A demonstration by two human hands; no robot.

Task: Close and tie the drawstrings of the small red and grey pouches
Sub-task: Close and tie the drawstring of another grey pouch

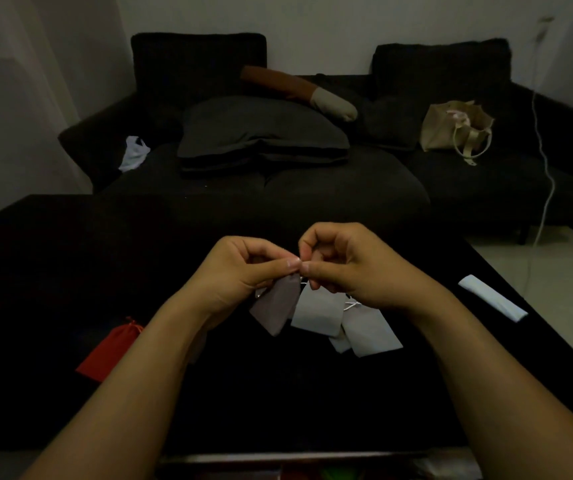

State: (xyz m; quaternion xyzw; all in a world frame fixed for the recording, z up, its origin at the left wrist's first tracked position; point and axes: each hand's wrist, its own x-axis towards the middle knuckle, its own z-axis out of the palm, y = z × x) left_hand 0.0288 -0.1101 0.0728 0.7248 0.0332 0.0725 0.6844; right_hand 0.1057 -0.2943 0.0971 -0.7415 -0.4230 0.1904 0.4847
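Note:
A small grey pouch [275,304] hangs above the black table, held at its top by both hands. My left hand [243,268] and my right hand [347,268] meet fingertip to fingertip, pinching the pouch's thin drawstrings at its mouth. The strings themselves are mostly hidden by the fingers. Below the hands lie other grey pouches [319,311], overlapping, one [370,330] showing a white drawstring at its top. A red pouch [112,351] lies flat at the left, partly under my left forearm.
The work surface is a black table [53,289]. A folded white cloth [492,297] rests near its right edge. Behind stands a dark sofa with cushions, a beige tote bag [454,128] and a white cable down the right.

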